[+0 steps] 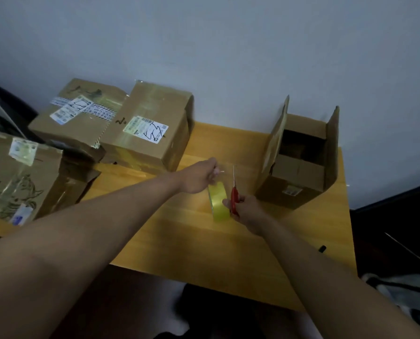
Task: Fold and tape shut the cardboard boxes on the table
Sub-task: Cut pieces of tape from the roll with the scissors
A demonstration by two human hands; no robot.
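While left hand (200,177) pinches tape end, drawing strip taut from tape roll (218,201), right hand (247,209) grips red scissors (234,192) against roll, blades raised beside strip, apparently for cutting; open box (299,162) waits beyond.

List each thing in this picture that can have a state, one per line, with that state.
open box: upright, flaps up, untaped
middle box: closed, taped
tape roll: on edge, strip pulled out
scissors: red-handled, blades pointing up
left hand: pinches the tape end
right hand: grips scissors, touches the roll
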